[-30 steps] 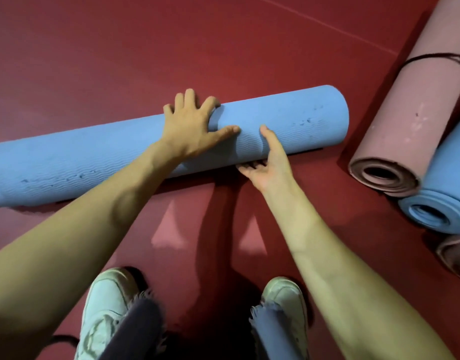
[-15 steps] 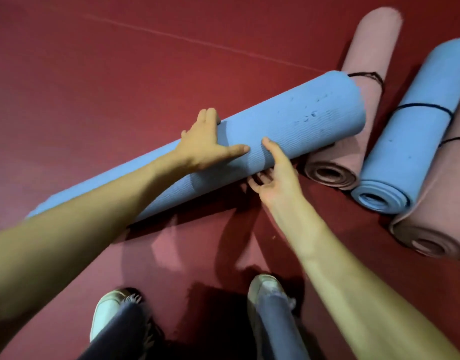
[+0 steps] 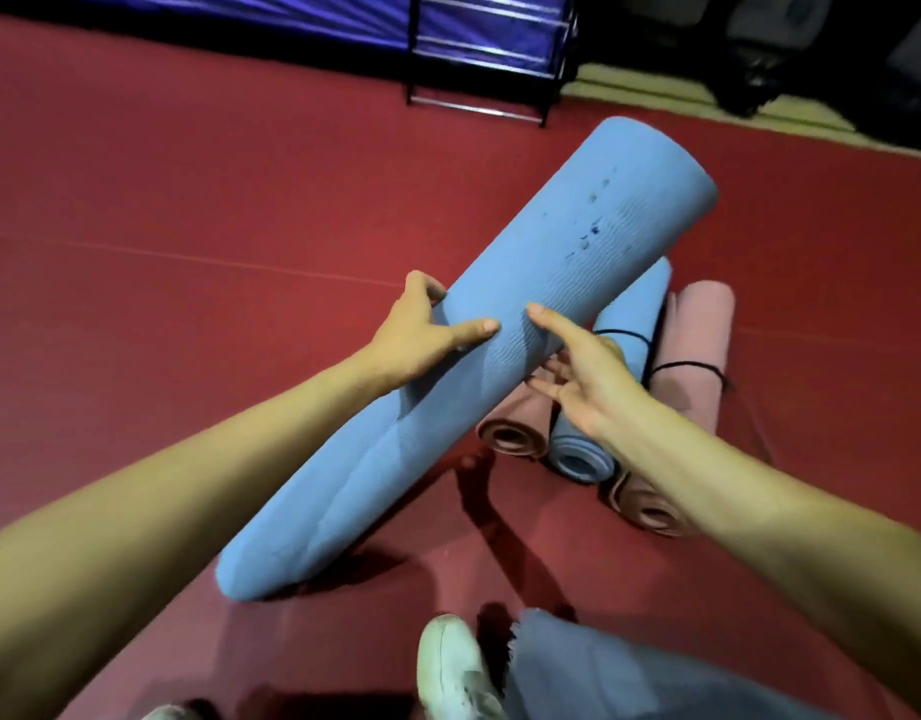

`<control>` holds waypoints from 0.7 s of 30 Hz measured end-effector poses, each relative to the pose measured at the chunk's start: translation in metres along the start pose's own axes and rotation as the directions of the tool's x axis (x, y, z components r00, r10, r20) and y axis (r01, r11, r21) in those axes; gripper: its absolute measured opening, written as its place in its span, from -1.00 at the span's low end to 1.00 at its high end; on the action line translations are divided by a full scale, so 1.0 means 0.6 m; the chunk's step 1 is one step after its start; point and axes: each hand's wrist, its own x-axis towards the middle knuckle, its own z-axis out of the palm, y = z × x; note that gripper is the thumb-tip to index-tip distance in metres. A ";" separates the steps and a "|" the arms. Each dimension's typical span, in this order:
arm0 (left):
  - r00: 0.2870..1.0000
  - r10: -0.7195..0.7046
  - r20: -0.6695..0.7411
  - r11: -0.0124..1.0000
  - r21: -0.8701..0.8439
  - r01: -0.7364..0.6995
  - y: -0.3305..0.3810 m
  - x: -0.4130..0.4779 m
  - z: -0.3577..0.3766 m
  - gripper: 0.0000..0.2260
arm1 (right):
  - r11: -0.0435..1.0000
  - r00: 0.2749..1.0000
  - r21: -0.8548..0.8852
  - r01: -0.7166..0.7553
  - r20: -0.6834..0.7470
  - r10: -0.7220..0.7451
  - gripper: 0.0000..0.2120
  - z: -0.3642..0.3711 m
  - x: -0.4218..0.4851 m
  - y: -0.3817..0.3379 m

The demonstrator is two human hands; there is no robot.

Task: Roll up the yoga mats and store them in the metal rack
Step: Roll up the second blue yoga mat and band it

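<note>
A rolled blue yoga mat (image 3: 577,262) is tilted, its far end raised and its near end resting on the red floor (image 3: 188,304). My left hand (image 3: 422,335) grips its left side at the middle, thumb across the top. My right hand (image 3: 577,376) cups it from below on the right, thumb on top and fingers spread under it. A black metal rack (image 3: 487,49) stands at the far edge of the floor, its shelves bare.
Rolled mats lie side by side on the floor under the raised mat: a pink one (image 3: 510,433), a blue one (image 3: 624,345) and another pink one (image 3: 697,356), the last two tied with black bands. My white shoe (image 3: 453,667) is near the bottom edge.
The blue mat's far end has lifted off the floor and swung over the other rolls. My view has risen, bringing the metal rack into sight.
</note>
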 end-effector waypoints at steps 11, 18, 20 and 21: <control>0.993 0.116 -0.023 0.969 -0.215 -0.118 0.158 -0.086 0.028 -0.26 | 0.960 0.965 -0.109 0.259 0.080 -0.251 -0.46 -0.058 -0.120 -0.141; 0.995 0.098 -0.034 0.964 -0.243 -0.103 0.196 -0.136 0.037 -0.17 | 0.920 0.936 -0.211 0.330 0.195 -0.292 -0.52 -0.094 -0.165 -0.162; 0.995 0.080 -0.052 0.970 -0.228 -0.090 0.200 -0.140 0.035 -0.19 | 0.911 0.925 -0.209 0.355 0.222 -0.309 -0.52 -0.095 -0.172 -0.168; 0.994 0.084 -0.063 0.970 -0.222 -0.096 0.200 -0.142 0.033 -0.25 | 0.906 0.920 -0.211 0.366 0.231 -0.318 -0.53 -0.093 -0.174 -0.173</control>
